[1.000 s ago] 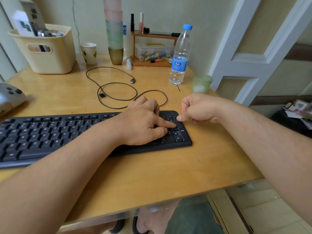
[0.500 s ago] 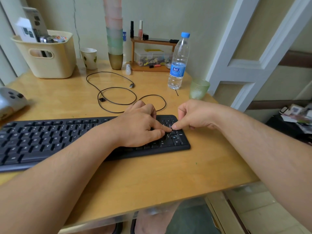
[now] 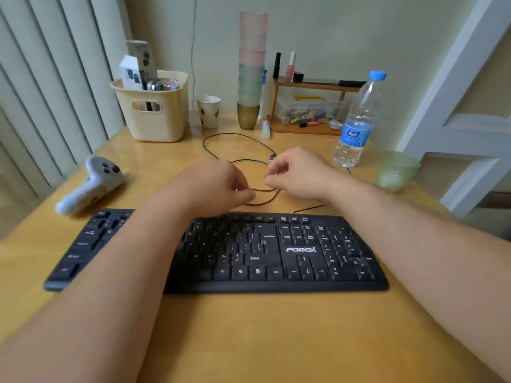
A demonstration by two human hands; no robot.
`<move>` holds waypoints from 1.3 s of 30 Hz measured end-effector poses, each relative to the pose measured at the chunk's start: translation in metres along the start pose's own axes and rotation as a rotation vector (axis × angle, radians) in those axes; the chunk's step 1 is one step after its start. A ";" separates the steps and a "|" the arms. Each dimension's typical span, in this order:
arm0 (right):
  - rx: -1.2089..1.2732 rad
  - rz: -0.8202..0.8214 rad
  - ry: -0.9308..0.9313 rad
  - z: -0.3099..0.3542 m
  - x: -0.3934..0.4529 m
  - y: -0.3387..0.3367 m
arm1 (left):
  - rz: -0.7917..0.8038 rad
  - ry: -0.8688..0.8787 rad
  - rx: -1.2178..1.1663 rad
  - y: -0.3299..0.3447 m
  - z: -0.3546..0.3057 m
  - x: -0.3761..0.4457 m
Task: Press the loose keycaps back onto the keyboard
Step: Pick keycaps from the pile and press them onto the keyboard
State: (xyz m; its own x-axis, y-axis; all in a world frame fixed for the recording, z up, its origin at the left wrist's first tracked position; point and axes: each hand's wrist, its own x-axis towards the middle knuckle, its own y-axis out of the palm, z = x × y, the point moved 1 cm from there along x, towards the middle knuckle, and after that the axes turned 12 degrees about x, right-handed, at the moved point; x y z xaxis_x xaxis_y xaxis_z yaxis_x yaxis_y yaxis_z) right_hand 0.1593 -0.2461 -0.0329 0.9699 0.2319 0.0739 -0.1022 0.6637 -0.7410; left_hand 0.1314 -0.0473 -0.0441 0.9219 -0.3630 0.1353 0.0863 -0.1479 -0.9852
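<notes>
Two hands hover beyond the far edge of the keyboard, over the loops of a thin black cable on the worktop. My left hand has its fingers curled inward with the thumb tip against the forefinger; whether it pinches a keycap or the cable I cannot tell, as the frame is blurred there. My right hand is also curled, fingertips drawn together near the cable, and again I cannot make out what, if anything, sits between them. No loose keycap is plainly visible anywhere on the wood.

The keyboard lies near me with its long axis running left to right, the number pad at the right end. On that pad, low down near its right edge, I see a small pale spot that may be a bare switch, though the blur leaves me unsure.

I judge the next move turns on that gap: it lies nearer to me and to the right of both hands, so the right hand is the closer one to bring a cap down onto it. A water bottle and a green cup stand at the far right.
</notes>
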 end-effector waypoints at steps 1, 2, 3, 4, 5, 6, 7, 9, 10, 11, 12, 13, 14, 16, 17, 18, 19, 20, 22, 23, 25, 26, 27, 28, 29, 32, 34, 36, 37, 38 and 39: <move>-0.030 0.023 -0.035 0.007 0.011 0.010 | -0.007 -0.059 -0.002 -0.002 0.014 0.000; -0.064 0.044 -0.067 0.014 0.021 0.020 | -0.027 -0.117 -0.002 -0.004 0.027 0.000; -0.105 0.063 -0.093 0.020 0.032 0.028 | -0.054 -0.177 0.000 -0.007 0.038 -0.001; -0.146 0.078 -0.116 0.024 0.042 0.036 | -0.089 -0.240 -0.002 -0.009 0.047 0.000; -0.180 0.092 -0.131 0.027 0.052 0.043 | -0.125 -0.294 -0.011 -0.010 0.053 0.000; -0.204 0.105 -0.138 0.027 0.061 0.050 | -0.156 -0.333 -0.024 -0.010 0.056 0.000; -0.216 0.115 -0.140 0.027 0.068 0.056 | -0.175 -0.354 -0.035 -0.009 0.056 0.001; -0.213 0.125 -0.145 0.024 0.077 0.066 | -0.178 -0.340 -0.051 -0.006 0.050 0.002; -0.214 0.129 -0.156 0.023 0.080 0.069 | -0.172 -0.319 -0.061 -0.003 0.046 0.002; -0.231 0.136 -0.174 0.023 0.081 0.070 | -0.167 -0.299 -0.075 -0.001 0.043 0.003; -0.258 0.140 -0.197 0.024 0.082 0.071 | -0.166 -0.283 -0.085 0.001 0.041 0.003; -0.286 0.141 -0.217 0.025 0.082 0.071 | -0.168 -0.272 -0.089 0.004 0.039 0.004; -0.303 0.142 -0.229 0.027 0.081 0.070 | -0.168 -0.264 -0.086 0.006 0.037 0.005; -0.305 0.160 -0.231 0.028 0.075 0.066 | -0.169 -0.245 -0.081 0.010 0.033 0.007; -0.285 0.178 -0.219 0.027 0.069 0.061 | -0.176 -0.231 -0.088 0.011 0.031 0.008; -0.241 0.194 -0.186 0.025 0.062 0.054 | -0.188 -0.211 -0.102 0.010 0.028 0.008; -0.180 0.201 -0.146 0.022 0.052 0.043 | -0.204 -0.186 -0.125 0.010 0.024 0.008; -0.115 0.197 -0.105 0.015 0.040 0.032 | -0.220 -0.156 -0.151 0.009 0.018 0.008; 0.010 0.177 -0.038 -0.002 0.011 0.010 | -0.221 -0.061 -0.201 0.007 0.000 0.005; 0.069 0.169 -0.011 -0.012 -0.003 0.001 | -0.202 0.002 -0.217 0.007 -0.011 0.003; 0.213 0.160 0.038 -0.028 -0.030 -0.012 | -0.178 0.140 -0.217 0.012 -0.032 0.000; 0.319 0.155 0.055 -0.034 -0.040 -0.016 | -0.178 0.203 -0.199 0.015 -0.041 -0.002; 0.445 0.145 0.062 -0.039 -0.048 -0.018 | -0.179 0.251 -0.189 0.018 -0.048 -0.002; 0.563 0.132 0.053 -0.045 -0.054 -0.019 | -0.178 0.281 -0.194 0.021 -0.054 -0.003; 0.649 0.114 0.029 -0.049 -0.059 -0.020 | -0.181 0.297 -0.204 0.022 -0.058 -0.004; 0.734 0.061 -0.034 -0.055 -0.067 -0.020 | -0.238 0.326 -0.227 0.024 -0.066 -0.005; 0.786 0.038 -0.047 -0.056 -0.069 -0.021 | -0.287 0.321 -0.255 0.024 -0.068 -0.005; 0.901 0.055 -0.025 -0.055 -0.070 -0.021 | -0.339 0.306 -0.282 0.024 -0.070 -0.005; 0.966 0.076 0.001 -0.053 -0.071 -0.021 | -0.369 0.305 -0.284 0.023 -0.070 -0.006; 1.025 0.093 0.031 -0.053 -0.071 -0.020 | -0.396 0.305 -0.283 0.023 -0.071 -0.006; 1.078 0.108 0.059 -0.053 -0.071 -0.020 | -0.418 0.300 -0.292 0.024 -0.071 -0.006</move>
State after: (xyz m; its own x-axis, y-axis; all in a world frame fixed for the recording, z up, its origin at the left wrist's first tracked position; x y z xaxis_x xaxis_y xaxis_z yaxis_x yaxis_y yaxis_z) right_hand 0.1040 -0.3141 -0.0585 0.9504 0.3107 -0.0104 -0.2996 0.9242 0.2368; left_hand 0.1009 -0.1140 -0.0606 0.6815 -0.4573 0.5713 0.2722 -0.5662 -0.7780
